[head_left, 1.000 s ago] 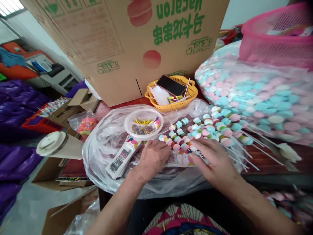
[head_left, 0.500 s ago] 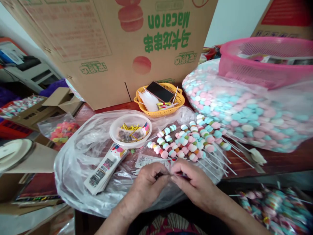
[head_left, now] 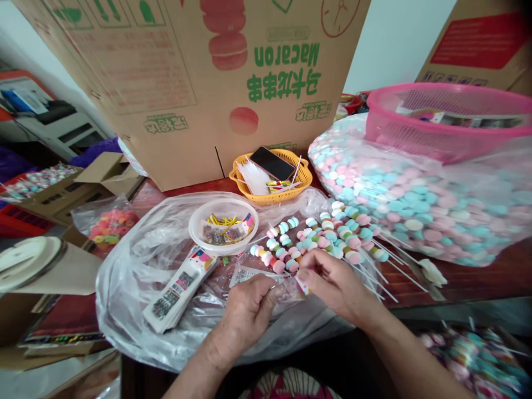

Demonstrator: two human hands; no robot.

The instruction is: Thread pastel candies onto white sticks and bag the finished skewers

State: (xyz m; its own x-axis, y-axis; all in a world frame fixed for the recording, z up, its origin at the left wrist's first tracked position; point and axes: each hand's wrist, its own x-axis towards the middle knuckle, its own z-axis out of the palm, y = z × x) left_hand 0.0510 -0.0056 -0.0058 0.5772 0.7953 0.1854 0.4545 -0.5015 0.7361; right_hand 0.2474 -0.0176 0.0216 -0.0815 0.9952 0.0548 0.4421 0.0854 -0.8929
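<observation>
My left hand (head_left: 245,307) is closed, pinching the near end of a small clear printed wrapper bag (head_left: 286,284) low in the middle of the view. My right hand (head_left: 332,282) is closed on the bag's other end, right beside the left. Just beyond my fingers lie several candy skewers (head_left: 322,238) with pink, white and blue discs on white sticks, spread on a clear plastic sheet (head_left: 137,266). A stack of printed wrapper bags (head_left: 178,288) lies left of my left hand. A round white bowl (head_left: 223,224) with yellow twist ties sits behind it.
A large clear bag of pastel candy discs (head_left: 415,205) fills the right, under a pink basket (head_left: 449,119). A yellow basket (head_left: 270,177) holds a phone. A big "Macaron" cardboard box (head_left: 199,83) stands behind. Small boxes and a tape roll (head_left: 29,260) lie left.
Both hands came off the skewer pile, drew back toward me and closed together on a wrapper bag; now they have lifted it a little toward the skewers. The camera view shifted left.
</observation>
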